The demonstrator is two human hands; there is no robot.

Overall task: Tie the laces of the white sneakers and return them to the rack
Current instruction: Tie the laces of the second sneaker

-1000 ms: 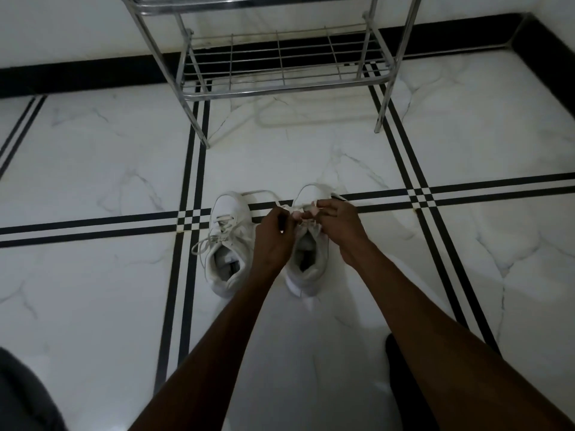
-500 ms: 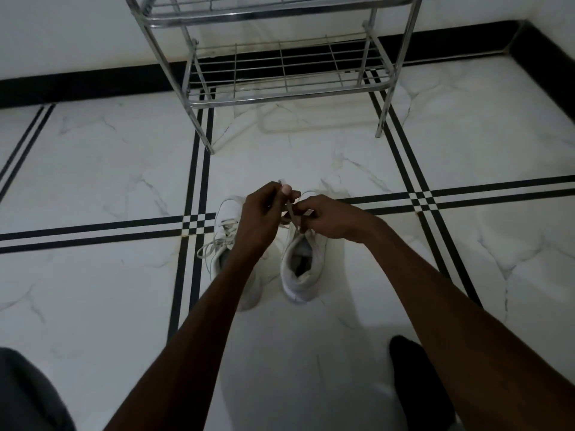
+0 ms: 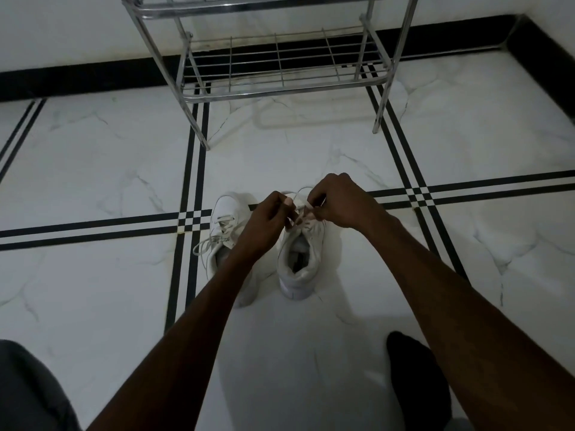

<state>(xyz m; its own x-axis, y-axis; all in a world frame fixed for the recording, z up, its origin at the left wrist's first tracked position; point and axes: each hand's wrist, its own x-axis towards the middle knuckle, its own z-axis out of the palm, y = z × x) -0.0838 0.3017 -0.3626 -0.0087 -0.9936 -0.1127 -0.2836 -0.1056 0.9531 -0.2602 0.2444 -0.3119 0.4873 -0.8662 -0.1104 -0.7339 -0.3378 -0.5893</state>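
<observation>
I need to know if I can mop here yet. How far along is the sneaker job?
Nothing looks finished. Both hands, left hand and right hand, are pinching the laces of the right sneaker. The left sneaker has loose laces, and the rack has no sneakers on its lower shelf.

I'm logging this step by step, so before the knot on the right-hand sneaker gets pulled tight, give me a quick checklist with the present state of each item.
1. Both hands on the lace: ok. The left hand and right hand pinch the laces over the right-hand sneaker.
2. Loop formed: ok, one arcs between the hands.
3. Knot finished: cannot tell, the fingers hide it.
4. Sneaker steady: ok, it stands upright on the floor.
5. Left-hand sneaker tied: not ok, its lace trails loose to the side.
6. Rack shelf free: ok, the bottom shelf is bare.
</observation>
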